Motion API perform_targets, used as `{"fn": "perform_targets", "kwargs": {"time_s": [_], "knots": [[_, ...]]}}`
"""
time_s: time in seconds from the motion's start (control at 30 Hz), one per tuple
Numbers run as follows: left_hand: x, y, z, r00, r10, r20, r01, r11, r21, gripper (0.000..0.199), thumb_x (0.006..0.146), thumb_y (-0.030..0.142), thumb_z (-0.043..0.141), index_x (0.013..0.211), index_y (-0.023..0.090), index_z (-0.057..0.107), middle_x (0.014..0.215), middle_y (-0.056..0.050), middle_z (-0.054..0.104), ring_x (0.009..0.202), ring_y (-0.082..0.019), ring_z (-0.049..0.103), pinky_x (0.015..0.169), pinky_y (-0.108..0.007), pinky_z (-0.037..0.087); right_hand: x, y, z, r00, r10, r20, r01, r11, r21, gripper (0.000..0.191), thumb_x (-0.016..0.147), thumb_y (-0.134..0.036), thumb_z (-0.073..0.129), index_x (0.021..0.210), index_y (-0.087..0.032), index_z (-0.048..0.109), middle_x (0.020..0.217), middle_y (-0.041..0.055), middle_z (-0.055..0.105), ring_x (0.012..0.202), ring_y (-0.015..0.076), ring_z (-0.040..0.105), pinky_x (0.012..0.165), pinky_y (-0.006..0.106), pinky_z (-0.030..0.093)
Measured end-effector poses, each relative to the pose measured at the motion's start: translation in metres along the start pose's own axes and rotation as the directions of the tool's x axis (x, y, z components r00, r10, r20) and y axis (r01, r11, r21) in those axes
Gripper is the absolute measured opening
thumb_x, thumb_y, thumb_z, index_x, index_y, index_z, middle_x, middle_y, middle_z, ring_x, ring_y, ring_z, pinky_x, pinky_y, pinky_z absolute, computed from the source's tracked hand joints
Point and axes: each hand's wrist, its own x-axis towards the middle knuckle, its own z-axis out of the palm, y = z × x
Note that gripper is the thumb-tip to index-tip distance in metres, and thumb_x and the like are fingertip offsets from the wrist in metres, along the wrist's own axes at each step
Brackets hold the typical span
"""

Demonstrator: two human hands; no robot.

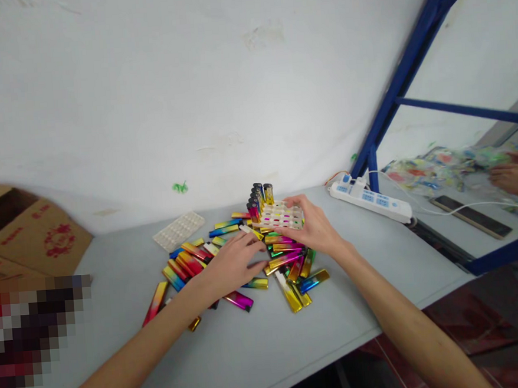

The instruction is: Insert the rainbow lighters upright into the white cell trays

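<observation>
My right hand [312,226] grips the near right edge of a white tray with rows of holes [282,216]. Several lighters stand upright in the tray's far left part, their dark tops up, among them a gold one [268,194]. Over the pile of loose lighters, my left hand [233,259] has its thumb and fingers apart. Just beyond its fingertips lies a white and yellow lighter [251,232]. Shiny lighters in pink, gold, blue and red lie around both hands, such as a magenta one [240,300] and a blue and gold one [313,280].
A second white tray [179,231] lies at the back left. A cardboard box [35,239] stands at the left. Toward the right are a white power strip [370,201], a blue metal frame [394,99] and a phone [471,217]. Another person's hands [517,176] show beyond the frame.
</observation>
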Motion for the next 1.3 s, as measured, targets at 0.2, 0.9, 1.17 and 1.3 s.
{"fn": "perform_targets", "kwargs": {"time_s": [0.2,0.9,1.17,1.3], "knots": [[-0.014,0.009,0.003,0.999,-0.035,-0.025,0.037,0.998,0.055,0.05,0.096,0.056,0.062,0.134,0.024,0.064,0.141,-0.015,0.058,0.132,-0.036,0.051,0.113,-0.054,0.043,-0.004,-0.012,0.011,0.996,0.001,0.093,-0.004,0.999,0.036,0.049,0.084,-0.045,0.081,0.112,-0.026,0.045,0.125,0.0084,0.066,0.112,0.0287,0.065,0.094,0.042,0.05],[-0.092,-0.025,-0.014,0.973,-0.123,-0.194,0.137,0.989,0.059,0.026,0.099,0.037,0.053,0.094,0.019,0.071,0.126,-0.015,0.067,0.121,-0.031,0.064,0.108,-0.045,0.052,-0.014,-0.018,0.045,0.932,-0.126,0.34,0.113,0.992,0.057,0.052,0.082,-0.042,0.083,0.115,-0.023,0.047,0.122,0.01,0.064,0.107,0.0278,0.062,0.091,0.039,0.048],[-0.098,-0.027,-0.009,0.963,-0.135,-0.234,0.146,0.989,0.03,0.031,0.098,0.046,0.057,0.105,0.023,0.077,0.125,-0.014,0.069,0.128,-0.035,0.06,0.113,-0.053,0.048,-0.011,-0.032,0.047,0.935,-0.13,0.33,0.137,0.991,0.003,0.053,0.082,-0.045,0.083,0.115,-0.022,0.049,0.121,0.0109,0.063,0.111,0.029,0.061,0.095,0.04,0.048],[-0.102,-0.015,-0.01,0.97,-0.112,-0.218,0.116,0.993,0.008,0.033,0.095,0.051,0.065,0.113,0.026,0.075,0.116,-0.01,0.07,0.12,-0.031,0.062,0.112,-0.051,0.049,-0.01,-0.047,0.05,0.945,-0.068,0.32,0.082,0.996,-0.031,0.053,0.079,-0.043,0.086,0.113,-0.021,0.05,0.117,0.0107,0.064,0.108,0.0291,0.061,0.094,0.04,0.049]]}}
